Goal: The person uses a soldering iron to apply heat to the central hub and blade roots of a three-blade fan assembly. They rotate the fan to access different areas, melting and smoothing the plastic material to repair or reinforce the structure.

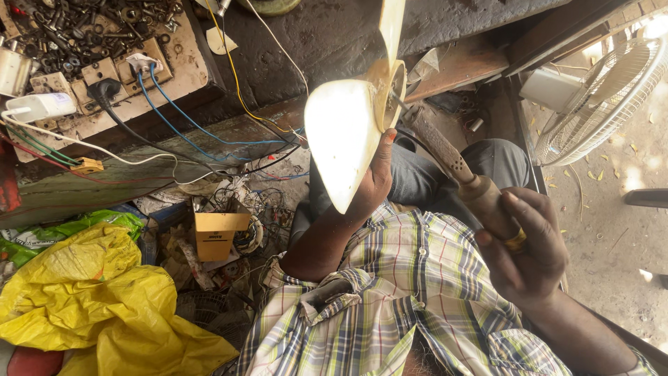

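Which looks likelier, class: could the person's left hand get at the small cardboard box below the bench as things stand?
Probably not yet: the left hand is wrapped around the cream fan blade, so it is occupied. The cardboard box sits lower, among tangled wires.

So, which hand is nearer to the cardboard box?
Left. The left hand holds the fan blade, right of the cardboard box; the right hand is farther right, gripping the soldering iron.

Left hand (376,182) raised, fingers wrapped, right hand (525,244) fisted, forearm bent
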